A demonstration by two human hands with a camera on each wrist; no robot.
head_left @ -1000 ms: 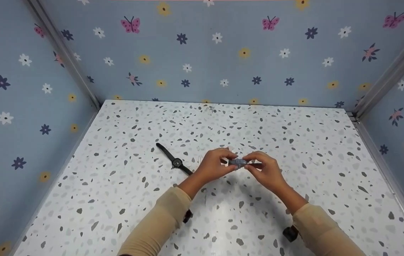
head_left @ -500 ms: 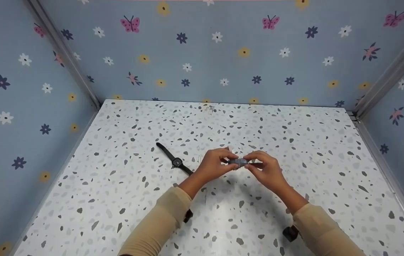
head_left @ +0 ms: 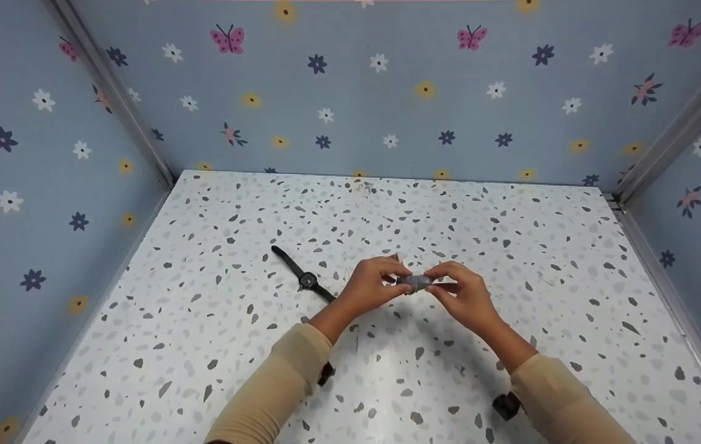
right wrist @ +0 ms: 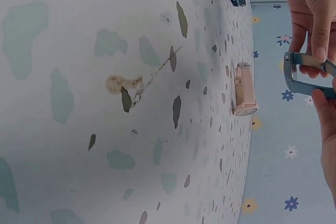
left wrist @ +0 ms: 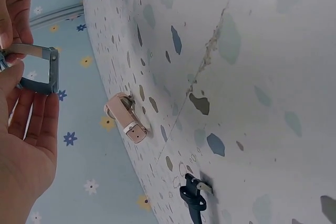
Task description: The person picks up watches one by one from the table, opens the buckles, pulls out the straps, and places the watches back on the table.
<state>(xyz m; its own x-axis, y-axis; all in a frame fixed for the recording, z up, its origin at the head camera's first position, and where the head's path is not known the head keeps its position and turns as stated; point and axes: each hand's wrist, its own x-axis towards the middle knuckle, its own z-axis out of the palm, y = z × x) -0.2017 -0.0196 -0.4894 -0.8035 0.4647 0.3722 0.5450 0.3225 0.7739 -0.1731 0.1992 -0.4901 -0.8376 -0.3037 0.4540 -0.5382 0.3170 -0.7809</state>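
Both hands hold a blue-grey wristwatch (head_left: 415,282) above the table, its strap bent into a loop with a beige inner side. My left hand (head_left: 373,285) pinches the strap from the left with thumb and fingers. From the other side, the right hand (head_left: 462,293) pinches it too, fingertips close to the left ones. In the left wrist view the watch case (left wrist: 54,72) faces away from the hands, at the loop's far end. Where the strap ends meet, the fingers partly hide them.
A black wristwatch (head_left: 307,281) lies stretched out on the speckled table (head_left: 233,345), its near end behind the left forearm. A pink wristwatch (left wrist: 125,116), strap looped, stands on the table beyond the hands. Flower-patterned walls (head_left: 350,80) enclose the back and sides.
The blue-grey watch has shifted and turned very slightly between the fingertips. Both hands keep nearly the same place, and the black watch has not moved.
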